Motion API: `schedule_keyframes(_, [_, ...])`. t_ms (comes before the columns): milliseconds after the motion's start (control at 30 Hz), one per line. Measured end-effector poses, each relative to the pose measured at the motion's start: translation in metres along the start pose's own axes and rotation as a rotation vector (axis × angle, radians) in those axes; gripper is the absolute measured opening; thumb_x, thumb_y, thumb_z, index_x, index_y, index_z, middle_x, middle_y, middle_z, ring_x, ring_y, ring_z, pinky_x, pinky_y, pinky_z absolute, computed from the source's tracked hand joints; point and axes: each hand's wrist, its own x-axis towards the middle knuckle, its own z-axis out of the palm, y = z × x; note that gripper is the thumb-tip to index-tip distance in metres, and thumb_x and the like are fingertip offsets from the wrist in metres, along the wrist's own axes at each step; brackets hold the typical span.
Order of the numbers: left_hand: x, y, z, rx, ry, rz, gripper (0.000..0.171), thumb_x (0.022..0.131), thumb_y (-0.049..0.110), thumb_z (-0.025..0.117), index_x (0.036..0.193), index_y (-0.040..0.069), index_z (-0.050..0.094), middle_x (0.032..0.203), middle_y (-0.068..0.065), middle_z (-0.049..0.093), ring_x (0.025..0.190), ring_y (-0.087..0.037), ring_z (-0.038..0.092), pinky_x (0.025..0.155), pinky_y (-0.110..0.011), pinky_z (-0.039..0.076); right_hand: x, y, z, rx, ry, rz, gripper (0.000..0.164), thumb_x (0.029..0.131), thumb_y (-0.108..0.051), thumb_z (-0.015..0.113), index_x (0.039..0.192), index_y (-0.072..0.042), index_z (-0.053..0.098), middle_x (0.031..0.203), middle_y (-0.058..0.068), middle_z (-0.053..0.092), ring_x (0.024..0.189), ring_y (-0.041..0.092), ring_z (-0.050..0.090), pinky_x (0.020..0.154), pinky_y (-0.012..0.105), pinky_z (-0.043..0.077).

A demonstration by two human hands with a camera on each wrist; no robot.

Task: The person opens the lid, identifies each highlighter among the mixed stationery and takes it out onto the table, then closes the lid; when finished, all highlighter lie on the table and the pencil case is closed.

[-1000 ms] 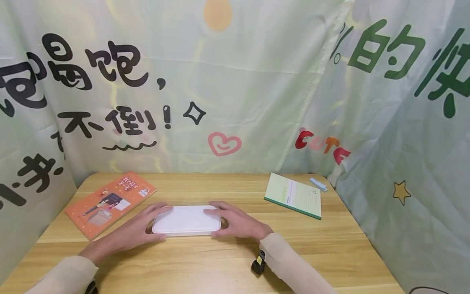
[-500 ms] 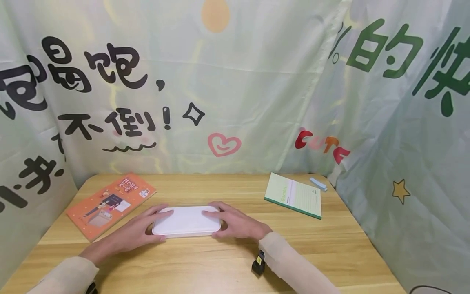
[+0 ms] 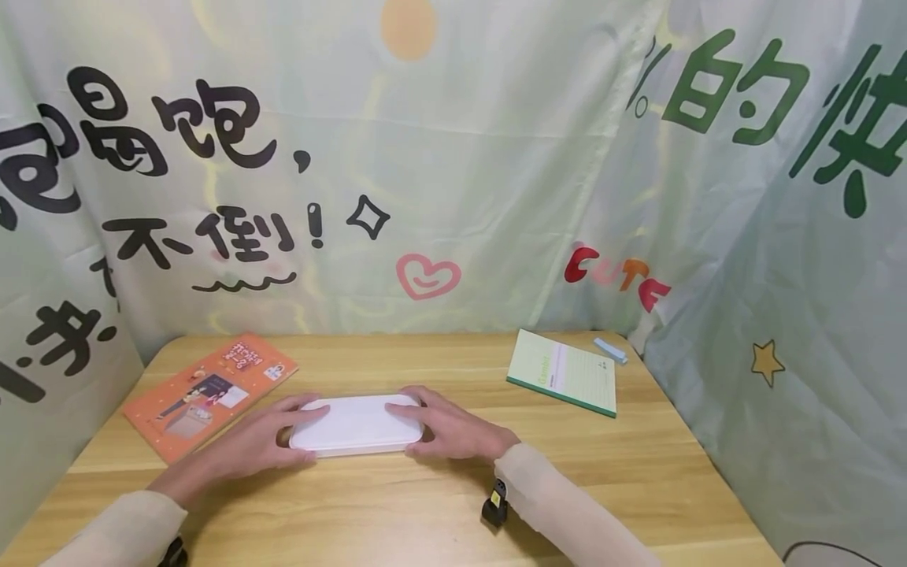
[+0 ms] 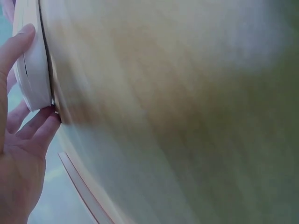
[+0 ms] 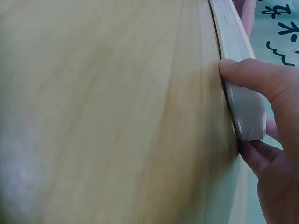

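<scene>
A flat white case (image 3: 356,425) with rounded corners lies on the wooden table, its long side facing me. My left hand (image 3: 264,437) grips the case's left end, thumb on the near side and a finger over the top. At the opposite end my right hand (image 3: 453,427) holds it the same way. In the left wrist view a thin seam runs along the side of the case (image 4: 36,70), and the thumb presses there. The right wrist view has the thumb against the near side of the case (image 5: 247,109), with other fingers round its end. Its inside is hidden.
An orange illustrated book (image 3: 212,394) lies at the left, close to my left forearm. Towards the back right are a pale green notebook (image 3: 563,374) and a small light-blue bar (image 3: 610,350). Printed cloth (image 3: 453,197) hangs behind the table (image 3: 397,520) and at its sides.
The head view has shifted slightly, so everything sits a little further left in it. Both hands keep their grip, and the case stays where it was on the table.
</scene>
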Motion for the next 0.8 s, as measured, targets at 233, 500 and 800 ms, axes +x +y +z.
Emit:
schedule_keyframes(233, [0.002,0.000,-0.006,0.055,-0.003,0.018,0.071,0.092,0.057,0.084,0.150,0.019,0.068,0.161,-0.019,0.058,0.141,-0.049,0.059,0.107,-0.068,0.053,0.000,-0.004,-0.003,-0.006,-0.013,-0.008,0.075,0.107,-0.035,0.071,0.172,-0.024,0.035,0.176,0.017,0.029,0.156,0.029,0.039,0.129,0.046,0.039])
schedule_keyframes(500, [0.004,0.001,-0.015,-0.061,-0.007,-0.035,0.064,0.093,0.053,0.084,0.147,0.021,0.071,0.158,-0.020,0.060,0.142,-0.049,0.059,0.113,-0.072,0.047,0.001,-0.001,-0.006,0.082,0.003,-0.022,0.081,0.105,-0.035,0.074,0.174,-0.026,0.031,0.174,0.012,0.032,0.149,0.025,0.042,0.122,0.044,0.044])
schedule_keyframes(800, [0.008,-0.002,-0.016,-0.194,-0.009,-0.150,0.058,0.103,0.051,0.073,0.151,0.021,0.066,0.153,-0.009,0.068,0.137,-0.035,0.067,0.111,-0.046,0.056,0.000,0.004,-0.001,0.263,0.067,0.042,0.097,0.095,-0.031,0.087,0.173,-0.032,0.028,0.179,0.000,0.029,0.162,0.023,0.035,0.130,0.058,0.036])
